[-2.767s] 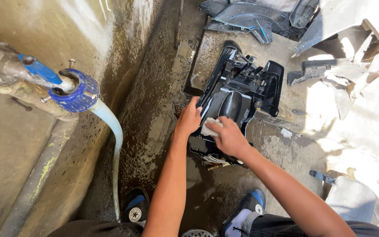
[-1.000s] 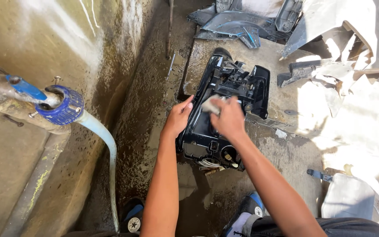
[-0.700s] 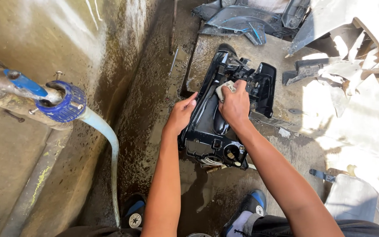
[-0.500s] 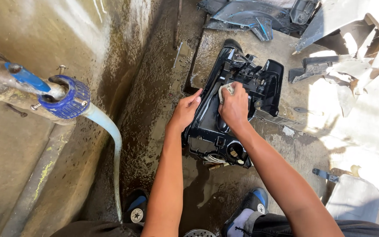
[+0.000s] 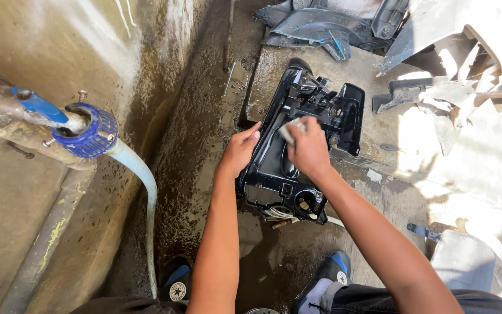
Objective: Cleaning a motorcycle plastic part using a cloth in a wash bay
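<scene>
Right hand (image 5: 310, 152) slid up; grips rag (image 5: 290, 129).

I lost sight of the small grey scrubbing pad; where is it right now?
In the head view, the grey pad sits centre frame in the right hand, pressed on the black plastic housing.

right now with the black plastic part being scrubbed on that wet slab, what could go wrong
The black plastic part lies partly over the edge of the wet concrete slab, steadied only by the left hand; a hard stroke might tip it off.
The right hand presses a small pale pad among sharp-looking ribs and clips, which could nick the fingers.
The floor by the blue shoes is wet and muddy, so footing may slip.
</scene>
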